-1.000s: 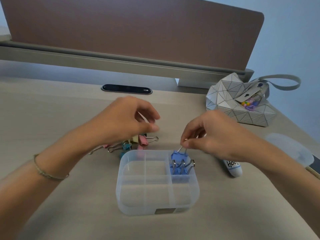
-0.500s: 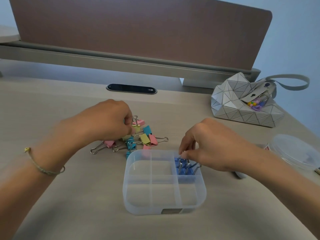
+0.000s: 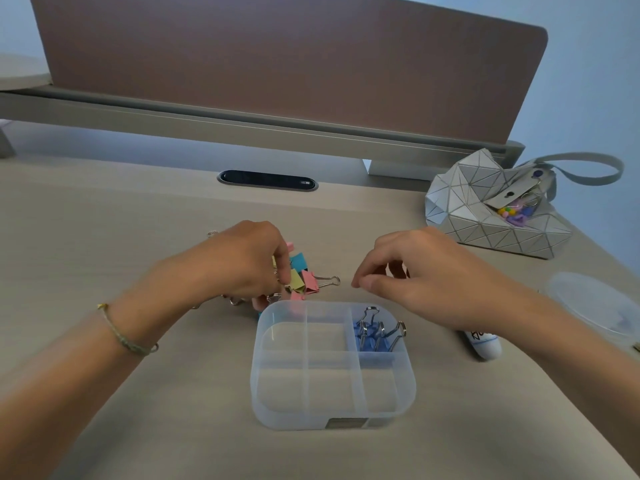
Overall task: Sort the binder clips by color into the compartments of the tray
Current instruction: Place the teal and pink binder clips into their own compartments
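Note:
A clear plastic tray [image 3: 332, 422] with several compartments sits at the middle of the desk. Its back right compartment holds blue binder clips [image 3: 375, 337]; the other compartments show nothing in them. Just behind the tray's left corner lies a pile of loose clips, among them a pink clip [image 3: 310, 281], a teal clip [image 3: 298, 260] and a yellow clip [image 3: 297, 279]. My left hand [image 3: 239, 261] covers most of the pile, its fingertips pinched at the yellow clip. My right hand [image 3: 433, 271] hovers above the tray's back right corner, fingers loosely curled and holding nothing.
A white geometric pouch [image 3: 491, 220] with small colourful items stands at the back right. A clear round lid [image 3: 595, 306] lies at the right edge, and a white tube [image 3: 483, 344] lies under my right wrist. A brown divider panel [image 3: 277, 64] closes off the desk's back.
My right hand let go of the blue clip in the back right compartment and lifted away empty. My left hand moved down and right onto the pile.

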`<act>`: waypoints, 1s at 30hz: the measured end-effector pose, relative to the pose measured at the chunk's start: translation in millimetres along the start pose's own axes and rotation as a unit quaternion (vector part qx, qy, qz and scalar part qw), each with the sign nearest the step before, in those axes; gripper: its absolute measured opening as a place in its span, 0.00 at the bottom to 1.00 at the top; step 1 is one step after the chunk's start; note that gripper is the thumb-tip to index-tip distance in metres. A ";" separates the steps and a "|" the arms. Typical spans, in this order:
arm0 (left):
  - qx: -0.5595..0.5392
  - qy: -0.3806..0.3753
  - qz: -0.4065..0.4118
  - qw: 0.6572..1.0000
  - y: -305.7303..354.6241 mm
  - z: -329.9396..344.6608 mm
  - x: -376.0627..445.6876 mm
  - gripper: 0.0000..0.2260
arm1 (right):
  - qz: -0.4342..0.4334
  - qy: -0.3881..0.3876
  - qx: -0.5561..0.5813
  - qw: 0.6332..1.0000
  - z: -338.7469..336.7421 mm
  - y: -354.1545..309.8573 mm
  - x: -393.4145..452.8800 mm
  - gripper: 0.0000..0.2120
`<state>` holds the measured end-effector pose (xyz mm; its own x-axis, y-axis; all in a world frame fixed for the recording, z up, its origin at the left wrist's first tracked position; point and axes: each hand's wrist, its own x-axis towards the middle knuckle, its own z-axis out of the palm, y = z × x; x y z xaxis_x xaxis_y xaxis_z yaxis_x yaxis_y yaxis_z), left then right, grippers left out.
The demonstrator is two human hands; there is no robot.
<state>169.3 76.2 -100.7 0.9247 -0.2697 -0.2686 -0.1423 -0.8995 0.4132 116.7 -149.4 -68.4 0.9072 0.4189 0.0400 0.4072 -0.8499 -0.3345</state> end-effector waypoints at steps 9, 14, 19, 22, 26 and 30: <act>-0.074 -0.145 0.062 0.985 -13.6 -26.6 -14.5 0.04 | -0.009 -0.014 0.034 0.999 3.6 -11.1 5.1 0.08; -0.049 -0.028 0.054 0.997 -17.8 -43.8 -17.5 0.03 | -0.011 0.006 0.054 0.998 1.8 -15.8 5.1 0.08; -0.112 0.056 0.137 0.983 -0.9 -52.2 -33.9 0.08 | -0.022 0.033 0.069 0.997 -2.1 -19.1 5.3 0.09; -0.122 0.006 0.155 0.980 14.1 -43.2 -41.5 0.01 | -0.018 0.037 0.068 0.997 -1.6 -16.9 9.0 0.08; -0.047 -0.062 0.126 0.989 23.4 -28.1 -45.5 0.03 | -0.015 0.027 0.073 0.997 4.5 -14.7 13.7 0.07; 0.074 0.000 0.130 0.989 29.4 -11.2 -45.8 0.07 | -0.005 0.023 0.044 0.999 14.7 -7.4 27.3 0.07</act>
<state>126.7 65.9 -66.6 0.8498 -0.4987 -0.1710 -0.4254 -0.8402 0.3362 136.9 -126.9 -78.7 0.9076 0.4108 0.0872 0.4079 -0.8132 -0.4150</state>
